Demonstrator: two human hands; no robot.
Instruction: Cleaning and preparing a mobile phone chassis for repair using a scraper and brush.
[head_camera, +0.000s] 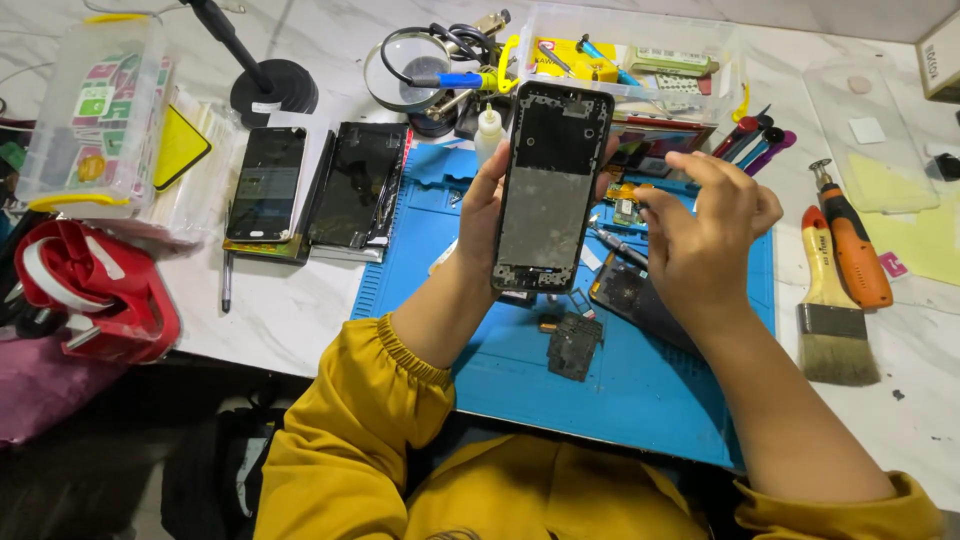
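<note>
Head view: left fingers (487, 195) wrapped on the phone frame's (550, 185) left edge, held upright above the blue mat (620, 390). Right hand (700, 235) loosely curled just beside its right edge, holding nothing visible. Loose parts (575, 345) beneath; desk (290, 310) crowded.

The left hand (482, 205) holds an opened phone frame (550, 188) upright above a blue mat (640, 390) on the white counter (290, 310). The right hand (700, 235) is just beside the frame, fingers bent, not touching it. Small black phone parts (574, 345) lie on the mat. A paint brush (832, 310) and an orange screwdriver (853, 245) lie to the right. Two dark phones (310, 185) lie to the left.
</note>
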